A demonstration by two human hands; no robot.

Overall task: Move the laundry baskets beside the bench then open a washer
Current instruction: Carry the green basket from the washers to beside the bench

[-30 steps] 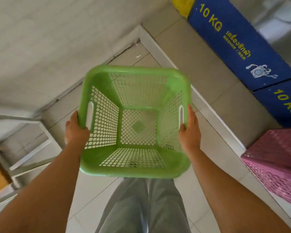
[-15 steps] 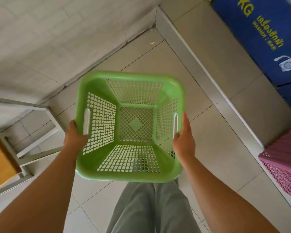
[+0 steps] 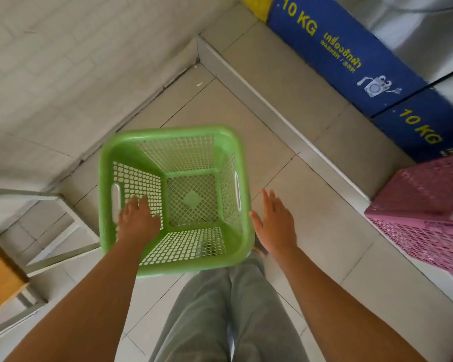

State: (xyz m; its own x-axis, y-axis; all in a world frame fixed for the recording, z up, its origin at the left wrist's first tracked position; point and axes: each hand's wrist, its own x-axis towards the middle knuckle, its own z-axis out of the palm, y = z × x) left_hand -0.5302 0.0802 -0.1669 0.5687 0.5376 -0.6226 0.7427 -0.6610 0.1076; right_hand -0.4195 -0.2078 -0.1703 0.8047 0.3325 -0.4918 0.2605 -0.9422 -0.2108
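A green mesh laundry basket (image 3: 183, 137) stands empty on the tiled floor in front of my legs, just right of the bench. My left hand (image 3: 137, 222) hovers flat over the basket's left side, fingers apart, holding nothing. My right hand (image 3: 275, 223) is spread open just outside the basket's right rim, apart from it. A pink laundry basket (image 3: 426, 212) stands at the right edge on a raised step. Behind it stand blue washer bases marked "10 KG" (image 3: 345, 64), with the washers' doors out of view.
The bench (image 3: 0, 273), wooden seat on a white metal frame, is at the lower left by the white tiled wall (image 3: 63, 74). A raised grey step (image 3: 272, 116) runs diagonally along the washers. Bare floor tiles lie between the green basket and the step.
Both hands held the green basket by its rim in the air. It now sits lower, on the floor beside the bench, and both hands have let go and opened.
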